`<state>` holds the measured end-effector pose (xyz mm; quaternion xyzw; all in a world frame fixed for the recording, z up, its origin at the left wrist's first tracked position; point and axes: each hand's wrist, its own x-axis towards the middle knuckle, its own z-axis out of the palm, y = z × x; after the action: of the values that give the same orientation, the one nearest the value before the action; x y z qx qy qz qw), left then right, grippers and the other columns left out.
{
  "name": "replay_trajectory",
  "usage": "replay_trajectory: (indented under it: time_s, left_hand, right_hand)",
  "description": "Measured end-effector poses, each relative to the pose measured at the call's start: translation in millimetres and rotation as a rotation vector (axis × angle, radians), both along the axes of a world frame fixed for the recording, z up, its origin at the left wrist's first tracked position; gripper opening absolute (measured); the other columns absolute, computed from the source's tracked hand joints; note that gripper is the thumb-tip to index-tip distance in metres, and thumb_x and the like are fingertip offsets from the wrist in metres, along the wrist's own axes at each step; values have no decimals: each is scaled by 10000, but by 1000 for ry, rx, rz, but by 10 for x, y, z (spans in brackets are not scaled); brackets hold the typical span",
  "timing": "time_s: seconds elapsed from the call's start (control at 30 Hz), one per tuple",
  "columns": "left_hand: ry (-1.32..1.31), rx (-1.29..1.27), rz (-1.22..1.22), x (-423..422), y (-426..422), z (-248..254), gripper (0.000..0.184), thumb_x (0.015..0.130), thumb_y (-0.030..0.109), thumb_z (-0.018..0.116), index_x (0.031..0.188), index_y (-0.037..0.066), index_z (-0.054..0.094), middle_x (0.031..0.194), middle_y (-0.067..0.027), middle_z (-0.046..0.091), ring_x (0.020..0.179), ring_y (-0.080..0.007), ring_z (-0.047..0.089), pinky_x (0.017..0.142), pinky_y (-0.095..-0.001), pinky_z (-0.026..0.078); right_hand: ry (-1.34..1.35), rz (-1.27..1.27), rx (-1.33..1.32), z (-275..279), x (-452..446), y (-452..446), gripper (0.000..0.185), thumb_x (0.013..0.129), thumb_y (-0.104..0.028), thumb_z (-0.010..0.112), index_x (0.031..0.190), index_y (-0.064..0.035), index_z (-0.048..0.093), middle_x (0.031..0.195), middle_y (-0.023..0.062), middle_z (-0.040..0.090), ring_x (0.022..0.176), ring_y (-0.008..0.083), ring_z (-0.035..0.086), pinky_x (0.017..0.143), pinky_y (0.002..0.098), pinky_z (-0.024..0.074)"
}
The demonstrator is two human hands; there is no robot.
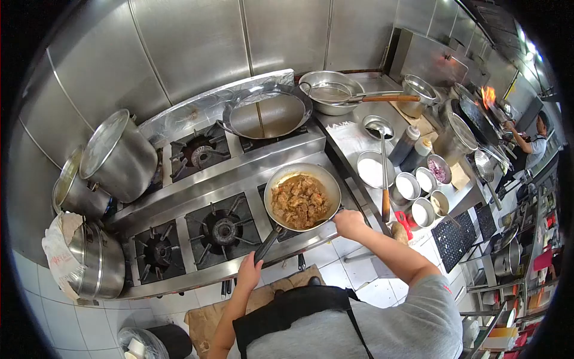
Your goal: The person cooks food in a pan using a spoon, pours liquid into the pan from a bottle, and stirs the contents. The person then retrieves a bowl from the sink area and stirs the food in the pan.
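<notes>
A light-coloured pan (pixel 276 184) with chunks of brown food in sauce (pixel 301 201) sits over the front right burner of the stove. My left hand (pixel 249 272) is wrapped round the pan's black handle (pixel 269 244), which points down and to the left. At the pan's lower right edge, my right hand (pixel 350 224) is closed; what it holds is mostly hidden, with a thin dark piece showing between it and the food.
Left of the pan are bare burners (pixel 223 231). Large pots (pixel 119 157) stand at the far left. Behind is a wide wok (pixel 267 113). The right counter holds a strainer bowl (pixel 330 91), bottles (pixel 405 145), ingredient bowls (pixel 408 186) and a ladle (pixel 384 173). Another person (pixel 534 146) stands far right near flames.
</notes>
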<state>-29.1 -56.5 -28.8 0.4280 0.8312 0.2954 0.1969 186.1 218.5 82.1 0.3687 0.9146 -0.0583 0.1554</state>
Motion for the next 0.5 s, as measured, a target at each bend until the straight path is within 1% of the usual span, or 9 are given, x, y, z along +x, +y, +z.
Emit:
replay_trajectory:
  time_s: [0.07, 0.13, 0.23, 0.33, 0.43, 0.47, 0.5]
  left_hand:
    - [6, 2, -1, 11, 1, 3, 452, 850, 232, 569, 1196, -36, 459, 1155, -243, 528, 1088, -391, 494, 930, -419, 397]
    - [29, 7, -7, 6, 0, -19, 450, 850, 229, 569, 1197, -36, 458, 1156, -242, 527, 1084, -390, 497, 927, -419, 398]
    - [28, 29, -10, 4, -4, -54, 444, 850, 221, 570, 1195, -36, 460, 1144, -241, 534, 1078, -391, 499, 923, -419, 400]
    - [13, 28, -6, 24, 6, 27, 437, 851, 214, 570, 1192, -37, 463, 1144, -242, 533, 1076, -394, 498, 920, -417, 401]
    - [1, 10, 2, 17, 12, 56, 442, 852, 216, 569, 1198, -38, 462, 1159, -244, 525, 1083, -394, 495, 927, -411, 399]
    - [8, 6, 2, 9, 14, 55, 445, 853, 217, 569, 1201, -38, 461, 1163, -244, 522, 1086, -393, 494, 929, -411, 398]
    - [14, 2, 4, 11, 17, 43, 447, 854, 218, 568, 1204, -38, 460, 1167, -244, 520, 1089, -392, 492, 931, -410, 396]
  right_hand:
    - [-11, -10, 43, -242, -71, 32, 198, 791, -136, 526, 848, -58, 700, 901, 171, 665, 841, 303, 662, 693, 396, 536]
    - [44, -7, 70, -386, -134, 91, 197, 792, -133, 523, 846, -60, 697, 906, 164, 662, 839, 302, 661, 692, 398, 535]
    - [85, -17, 72, -482, -213, 207, 195, 792, -124, 517, 848, -59, 693, 910, 157, 658, 840, 303, 660, 692, 402, 534]
    - [117, -55, 77, -561, -273, 319, 192, 791, -128, 521, 849, -58, 691, 908, 159, 658, 845, 304, 658, 696, 406, 533]
    - [123, -128, 59, -401, -290, 369, 185, 788, -151, 537, 834, -60, 692, 885, 160, 663, 837, 308, 659, 694, 411, 533]
    - [119, -154, 46, -273, -287, 367, 183, 786, -161, 544, 828, -61, 692, 875, 160, 666, 832, 310, 660, 691, 413, 533]
    - [158, -144, 102, -97, -263, 354, 178, 781, -177, 562, 818, -64, 694, 840, 155, 671, 809, 313, 664, 685, 414, 535]
